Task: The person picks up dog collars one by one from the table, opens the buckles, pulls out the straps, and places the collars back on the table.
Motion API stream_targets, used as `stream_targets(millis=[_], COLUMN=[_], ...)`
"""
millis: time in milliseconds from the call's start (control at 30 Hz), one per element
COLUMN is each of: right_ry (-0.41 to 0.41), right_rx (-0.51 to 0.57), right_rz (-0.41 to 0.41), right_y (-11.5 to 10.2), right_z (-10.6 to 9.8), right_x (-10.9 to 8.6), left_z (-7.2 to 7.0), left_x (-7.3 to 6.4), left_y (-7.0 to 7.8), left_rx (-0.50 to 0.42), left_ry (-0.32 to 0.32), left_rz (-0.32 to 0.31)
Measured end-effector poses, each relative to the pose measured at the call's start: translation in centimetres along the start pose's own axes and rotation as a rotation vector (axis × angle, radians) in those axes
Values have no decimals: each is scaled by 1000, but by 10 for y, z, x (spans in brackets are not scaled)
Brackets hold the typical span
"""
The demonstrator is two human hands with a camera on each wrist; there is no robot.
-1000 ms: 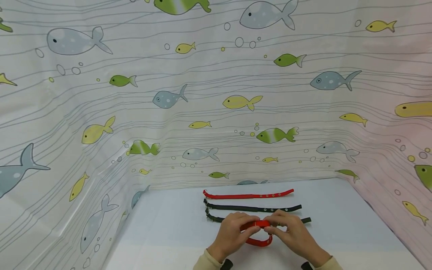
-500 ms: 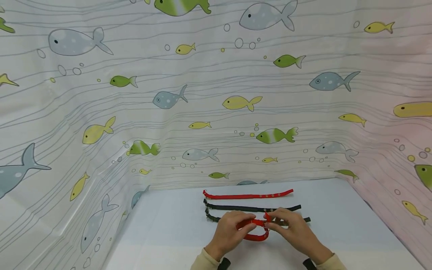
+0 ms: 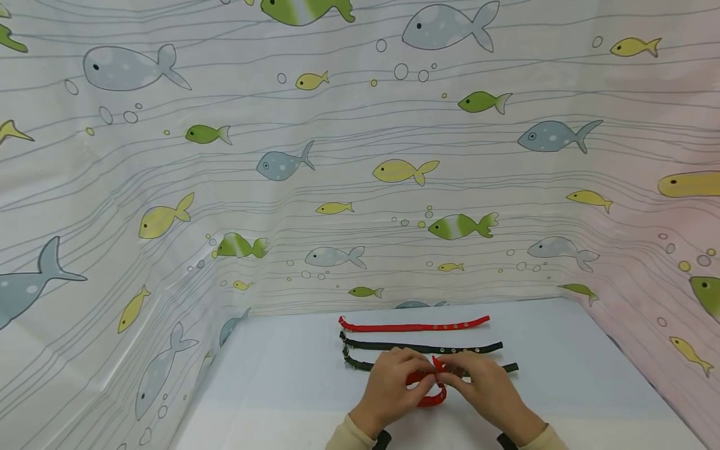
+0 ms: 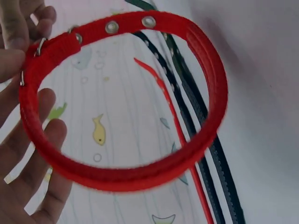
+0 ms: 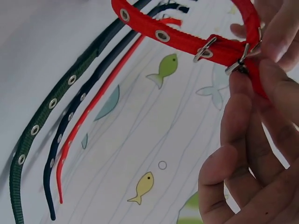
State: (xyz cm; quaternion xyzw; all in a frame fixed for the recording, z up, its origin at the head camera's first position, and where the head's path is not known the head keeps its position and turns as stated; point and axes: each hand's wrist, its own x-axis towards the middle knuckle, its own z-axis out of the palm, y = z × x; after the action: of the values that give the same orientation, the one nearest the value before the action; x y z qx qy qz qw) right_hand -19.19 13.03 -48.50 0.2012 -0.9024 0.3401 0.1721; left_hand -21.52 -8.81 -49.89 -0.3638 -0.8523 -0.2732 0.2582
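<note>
A red pet collar (image 3: 432, 400) is bent into a loop between both hands, over the table's front part. My left hand (image 3: 394, 387) grips the collar's buckle side, thumb and fingers on the strap; its lower fingers spread beside the loop in the left wrist view. My right hand (image 3: 488, 389) pinches the strap end right at the metal buckle (image 5: 239, 61). The tip of that end sticks up between the fingertips in the head view. Metal eyelets (image 4: 111, 27) line the strap, and a metal ring (image 5: 205, 49) stands near the buckle. Fingers partly hide the buckle.
Beyond the hands, three collars lie stretched out side by side: a red one (image 3: 388, 328), a dark blue one (image 3: 394, 346) and a dark green one (image 5: 60, 88), partly behind the hands. A fish-patterned curtain (image 3: 337, 187) encloses the white table (image 3: 270, 387).
The strap end, flat between the hands at first, has been bent upward at the buckle. Both hands have drawn together, and their fingertips now meet there. The collars behind have not moved.
</note>
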Motion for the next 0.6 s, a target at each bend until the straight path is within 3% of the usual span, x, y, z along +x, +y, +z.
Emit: stream_targets(millis=[167,367,600], right_ry=[4,4,-5], right_rx=[-20,55,119], right_rz=[15,41,50], right_y=[-3,-1,1], right_z=[3,2,2], right_x=[1,0,1], left_z=[3,4,6], left_x=[1,3,4], left_y=[2,1,0], left_rx=[71,68,31], left_ry=[14,30,-17], left_rz=[29,38,-33])
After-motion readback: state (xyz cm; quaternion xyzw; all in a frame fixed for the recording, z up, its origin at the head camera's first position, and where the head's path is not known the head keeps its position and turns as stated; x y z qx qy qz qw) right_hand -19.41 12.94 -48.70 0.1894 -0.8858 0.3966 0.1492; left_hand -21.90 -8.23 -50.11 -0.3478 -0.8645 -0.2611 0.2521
